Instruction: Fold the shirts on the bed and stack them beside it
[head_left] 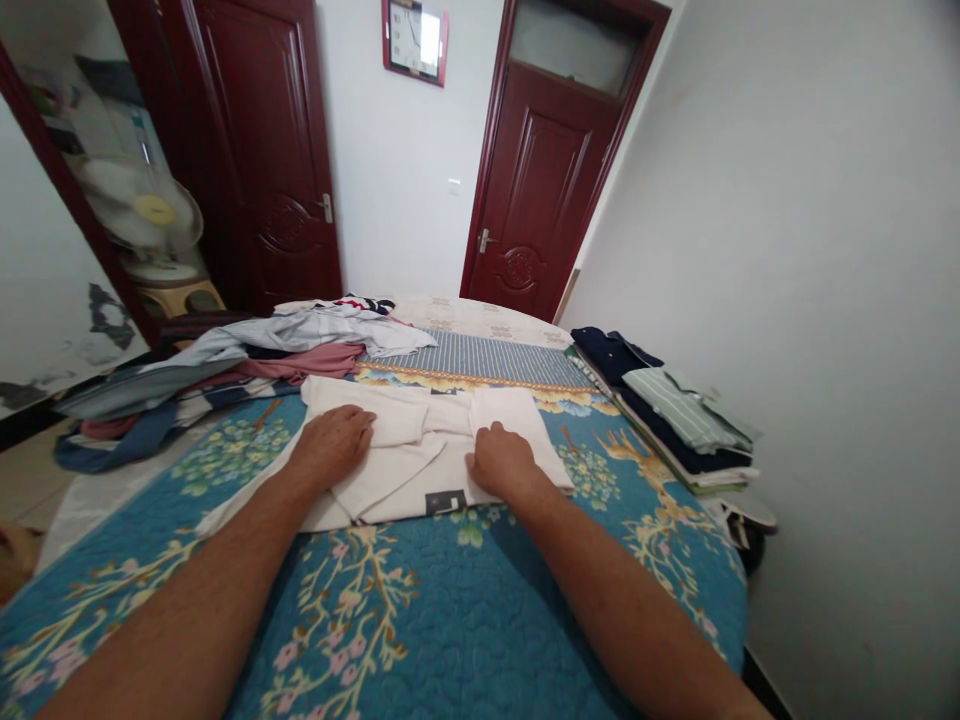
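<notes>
A white shirt lies partly folded on the blue floral bedspread, with a small dark label at its near edge. My left hand rests flat on the shirt's left side, fingers stretched forward. On the right half of the shirt sits my right hand, its fingers curled down into the fabric near the middle fold. Both forearms reach in from the bottom of the view.
A heap of unfolded clothes lies at the bed's far left. A stack of folded garments sits on the bed's right edge beside the white wall. Two dark red doors, a wall clock and a fan stand behind.
</notes>
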